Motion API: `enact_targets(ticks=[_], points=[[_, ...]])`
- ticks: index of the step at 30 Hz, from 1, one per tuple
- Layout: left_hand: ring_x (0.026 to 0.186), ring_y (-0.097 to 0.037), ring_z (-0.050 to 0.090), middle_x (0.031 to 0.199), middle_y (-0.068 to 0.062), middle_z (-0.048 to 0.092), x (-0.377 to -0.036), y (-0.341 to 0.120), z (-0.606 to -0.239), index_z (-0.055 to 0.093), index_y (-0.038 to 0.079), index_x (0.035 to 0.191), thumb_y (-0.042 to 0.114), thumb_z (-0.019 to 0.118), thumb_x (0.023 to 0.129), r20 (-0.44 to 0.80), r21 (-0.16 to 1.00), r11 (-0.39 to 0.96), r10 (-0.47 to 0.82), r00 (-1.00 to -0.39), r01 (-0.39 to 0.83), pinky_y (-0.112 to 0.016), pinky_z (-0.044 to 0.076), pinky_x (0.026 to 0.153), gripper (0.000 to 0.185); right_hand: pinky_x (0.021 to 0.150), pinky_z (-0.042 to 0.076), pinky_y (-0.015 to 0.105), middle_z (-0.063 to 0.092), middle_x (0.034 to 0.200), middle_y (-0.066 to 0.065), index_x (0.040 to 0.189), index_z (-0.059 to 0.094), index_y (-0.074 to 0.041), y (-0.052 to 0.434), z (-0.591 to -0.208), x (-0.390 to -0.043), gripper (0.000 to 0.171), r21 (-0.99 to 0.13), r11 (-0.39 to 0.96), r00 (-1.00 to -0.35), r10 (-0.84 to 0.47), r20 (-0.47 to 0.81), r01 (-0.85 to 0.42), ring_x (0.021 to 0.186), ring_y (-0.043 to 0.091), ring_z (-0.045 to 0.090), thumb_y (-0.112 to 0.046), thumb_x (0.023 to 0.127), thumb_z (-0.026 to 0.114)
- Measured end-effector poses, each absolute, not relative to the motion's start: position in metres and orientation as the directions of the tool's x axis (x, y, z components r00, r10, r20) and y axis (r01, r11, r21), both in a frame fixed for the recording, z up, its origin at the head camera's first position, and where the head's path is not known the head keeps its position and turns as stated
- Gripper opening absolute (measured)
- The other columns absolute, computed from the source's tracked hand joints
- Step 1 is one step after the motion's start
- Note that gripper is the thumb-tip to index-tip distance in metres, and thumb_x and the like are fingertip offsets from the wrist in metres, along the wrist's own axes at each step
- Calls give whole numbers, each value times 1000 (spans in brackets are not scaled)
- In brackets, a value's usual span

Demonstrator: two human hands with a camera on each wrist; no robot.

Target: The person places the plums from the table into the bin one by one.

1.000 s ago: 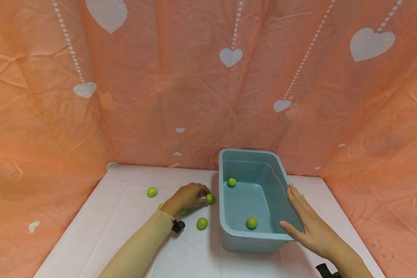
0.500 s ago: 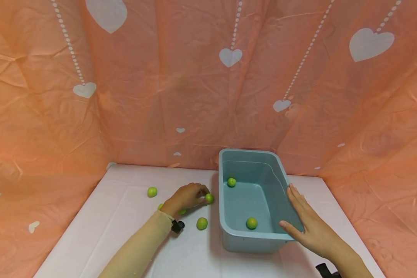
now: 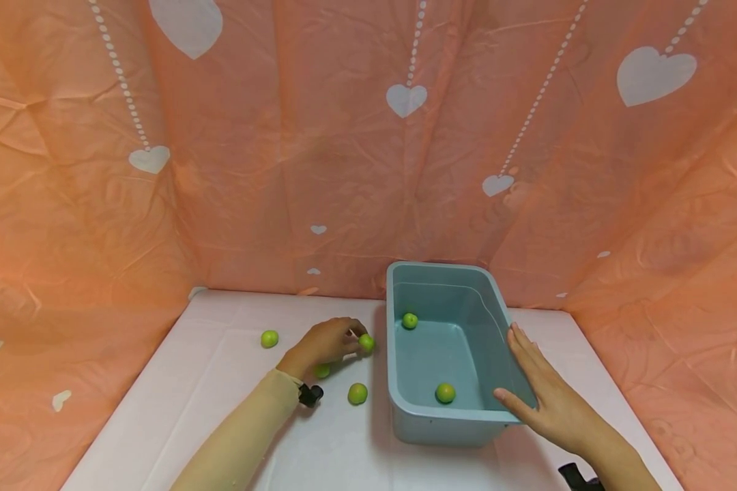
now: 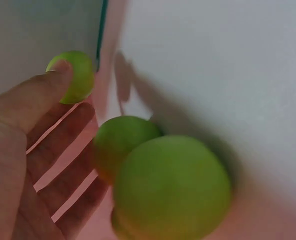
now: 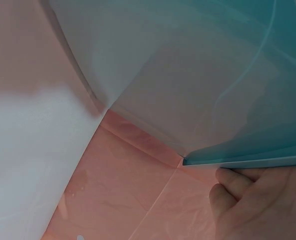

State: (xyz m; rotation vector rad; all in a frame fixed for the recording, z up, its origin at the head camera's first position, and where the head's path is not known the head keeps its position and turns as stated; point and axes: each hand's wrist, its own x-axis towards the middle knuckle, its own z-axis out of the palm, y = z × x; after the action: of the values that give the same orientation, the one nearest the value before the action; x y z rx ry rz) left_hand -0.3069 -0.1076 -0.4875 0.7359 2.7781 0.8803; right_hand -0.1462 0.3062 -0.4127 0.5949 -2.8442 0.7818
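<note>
My left hand (image 3: 321,344) pinches a small round green fruit, lime-like (image 3: 366,343), by its fingertips just left of the blue-grey tub (image 3: 442,414). In the left wrist view the thumb presses on this green fruit (image 4: 80,80), and the other fingers are spread. Below that hand, more green fruits (image 4: 172,187) lie together on the white surface, partly hidden in the head view. With fingers straight, my right hand (image 3: 546,395) rests on the tub's right rim, the thumb over the near corner. Inside the tub lie two fruits, one far left (image 3: 409,320) and one near (image 3: 445,393).
A white cloth (image 3: 178,409) covers the table. One green fruit (image 3: 269,339) sits at the back left, another (image 3: 357,393) in front of my left hand. Orange curtains (image 3: 319,157) with white hearts enclose the back and sides.
My left hand has risen slightly and shifted a little left, carrying the pinched fruit with it. The right hand and the tub have stayed in place.
</note>
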Motion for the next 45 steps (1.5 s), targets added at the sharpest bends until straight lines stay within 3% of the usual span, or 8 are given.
enact_targets(ticks=[4,9,17,29,36,45], points=[[113,-19,66,120,5,72,-307,-112,-482,75,27,125,32,80,100,27,590,703,473,-880,397,-46,54,101,26,126,0,24,9,180,12,173,13,-11,306,-413,-147,96,-459,788,-911,-341,232,-411,166,32,4,-36,102,73],[120,-22,66,122,6,73,-306,-116,-473,74,26,126,31,81,99,61,573,708,467,-882,414,-47,53,104,28,117,-4,10,11,179,15,173,14,-8,306,-413,-148,97,-445,786,-903,-349,252,-428,166,33,5,-36,102,74],[125,-24,64,126,7,70,-301,-121,-457,71,31,128,38,78,101,42,597,724,401,-915,344,-48,50,109,29,122,-3,17,10,180,14,173,14,-9,305,-413,-147,96,-457,786,-908,-343,239,-417,166,33,3,-37,102,73],[122,-27,67,127,4,73,-303,-128,-428,71,21,134,33,79,100,165,532,710,448,-879,462,-49,54,101,37,127,-2,25,9,180,14,173,13,-10,306,-413,-147,96,-466,784,-912,-339,230,-409,166,39,4,-39,103,73],[120,-24,68,127,1,74,-302,-128,-410,71,22,135,37,80,100,230,470,716,465,-855,516,-51,51,106,39,128,-1,29,9,180,14,173,13,-11,306,-413,-147,96,-466,785,-913,-340,224,-407,166,39,4,-39,103,72],[123,-31,69,133,-5,71,-306,-125,-391,68,15,138,30,79,100,243,558,624,508,-826,547,-50,55,107,42,120,-4,14,10,179,16,173,13,-9,306,-413,-148,97,-452,786,-906,-349,237,-421,166,36,5,-38,103,73]])
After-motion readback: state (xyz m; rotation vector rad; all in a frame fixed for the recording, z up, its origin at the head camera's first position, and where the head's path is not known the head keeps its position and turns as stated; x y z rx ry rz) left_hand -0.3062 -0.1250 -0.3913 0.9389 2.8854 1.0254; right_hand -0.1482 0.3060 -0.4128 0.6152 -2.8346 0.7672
